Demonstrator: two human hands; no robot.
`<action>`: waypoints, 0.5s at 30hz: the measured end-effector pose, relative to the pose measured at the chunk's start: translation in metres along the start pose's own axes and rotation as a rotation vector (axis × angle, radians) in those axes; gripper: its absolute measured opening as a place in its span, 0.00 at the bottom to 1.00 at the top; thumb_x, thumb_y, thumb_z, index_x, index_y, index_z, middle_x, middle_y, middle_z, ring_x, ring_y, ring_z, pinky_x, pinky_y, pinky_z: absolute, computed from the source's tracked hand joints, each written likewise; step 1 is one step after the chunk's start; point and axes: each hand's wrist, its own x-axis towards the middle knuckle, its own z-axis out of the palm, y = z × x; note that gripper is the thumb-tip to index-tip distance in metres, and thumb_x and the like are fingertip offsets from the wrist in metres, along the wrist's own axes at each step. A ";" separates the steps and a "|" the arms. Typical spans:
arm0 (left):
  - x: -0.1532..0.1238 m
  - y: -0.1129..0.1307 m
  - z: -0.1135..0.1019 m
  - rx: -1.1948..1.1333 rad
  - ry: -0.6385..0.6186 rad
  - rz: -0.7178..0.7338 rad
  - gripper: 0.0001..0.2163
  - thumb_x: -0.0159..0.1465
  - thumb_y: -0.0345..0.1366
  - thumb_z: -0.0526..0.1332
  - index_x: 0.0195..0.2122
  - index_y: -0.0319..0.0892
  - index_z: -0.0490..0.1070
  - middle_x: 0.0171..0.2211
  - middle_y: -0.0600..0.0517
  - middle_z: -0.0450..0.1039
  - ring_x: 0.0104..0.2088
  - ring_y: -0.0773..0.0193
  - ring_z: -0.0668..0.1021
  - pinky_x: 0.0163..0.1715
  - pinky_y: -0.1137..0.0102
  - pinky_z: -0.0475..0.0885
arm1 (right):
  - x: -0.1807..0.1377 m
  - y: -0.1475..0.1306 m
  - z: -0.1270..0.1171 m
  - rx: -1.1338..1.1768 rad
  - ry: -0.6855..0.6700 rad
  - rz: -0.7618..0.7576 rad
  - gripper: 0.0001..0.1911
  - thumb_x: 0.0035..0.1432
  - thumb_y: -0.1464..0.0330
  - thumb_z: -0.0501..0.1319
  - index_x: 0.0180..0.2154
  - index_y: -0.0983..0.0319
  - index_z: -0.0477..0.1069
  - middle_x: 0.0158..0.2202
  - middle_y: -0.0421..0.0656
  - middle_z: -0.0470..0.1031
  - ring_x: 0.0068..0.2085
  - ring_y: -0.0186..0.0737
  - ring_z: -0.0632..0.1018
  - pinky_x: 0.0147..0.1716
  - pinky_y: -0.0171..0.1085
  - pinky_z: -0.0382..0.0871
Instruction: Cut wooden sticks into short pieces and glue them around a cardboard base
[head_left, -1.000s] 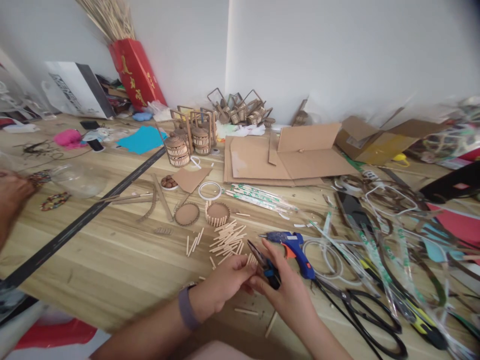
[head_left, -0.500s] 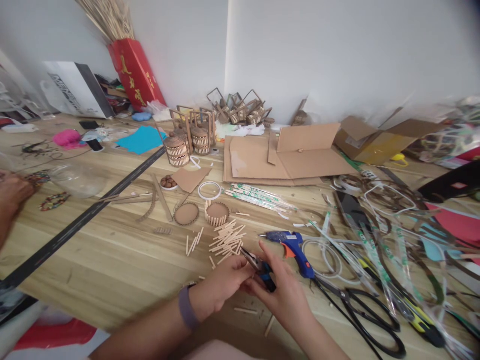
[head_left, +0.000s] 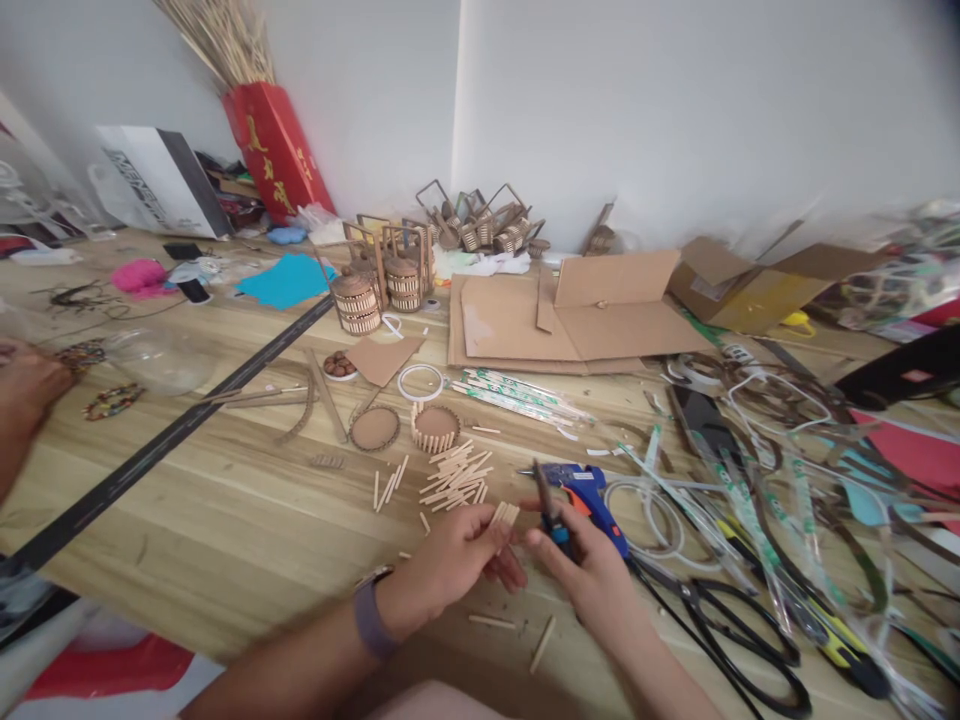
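Observation:
My left hand point(head_left: 457, 560) pinches a small bunch of short wooden sticks point(head_left: 506, 513), their ends showing above the thumb and fingers. Close beside it, my right hand point(head_left: 596, 565) is closed around blue-handled pliers point(head_left: 553, 515), whose jaws point up and away from the sticks. Beyond my left hand lies a loose pile of similar sticks point(head_left: 457, 475). Behind the pile is a round cardboard base with sticks standing around its rim point(head_left: 436, 430); a round base without sticks point(head_left: 374, 428) sits to its left. The blue glue gun point(head_left: 600, 500) lies just behind my right hand.
Black scissors point(head_left: 739, 620) and a yellow-black cutter point(head_left: 832, 635) lie at right among plastic strips. Flat cardboard point(head_left: 517, 320) and finished small baskets point(head_left: 356, 303) stand farther back. Another person's hand point(head_left: 30, 385) is at the left edge, near a beaded string point(head_left: 112, 400).
The pliers have moved away from my left hand, to the right, and their jaws have swung upward. My hands have drawn apart, exposing the bunch of sticks in my left hand.

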 end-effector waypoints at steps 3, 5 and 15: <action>-0.001 0.002 0.000 0.078 0.029 0.003 0.27 0.59 0.64 0.53 0.32 0.40 0.65 0.22 0.52 0.74 0.22 0.64 0.76 0.26 0.71 0.65 | 0.005 0.000 -0.007 0.051 0.059 0.082 0.22 0.50 0.50 0.64 0.38 0.60 0.76 0.35 0.45 0.82 0.38 0.48 0.81 0.40 0.40 0.75; -0.001 0.003 0.000 0.113 0.038 -0.001 0.27 0.61 0.64 0.51 0.32 0.41 0.65 0.22 0.52 0.74 0.22 0.64 0.76 0.25 0.72 0.65 | 0.006 0.002 -0.009 0.053 0.086 0.097 0.23 0.49 0.49 0.65 0.38 0.61 0.76 0.33 0.45 0.81 0.37 0.48 0.80 0.39 0.40 0.74; -0.001 0.010 -0.017 0.609 0.392 0.268 0.18 0.71 0.45 0.47 0.34 0.42 0.70 0.32 0.47 0.78 0.35 0.58 0.79 0.39 0.64 0.72 | 0.008 0.008 -0.012 0.141 0.003 0.182 0.27 0.46 0.49 0.65 0.43 0.60 0.74 0.34 0.45 0.81 0.37 0.47 0.80 0.41 0.40 0.73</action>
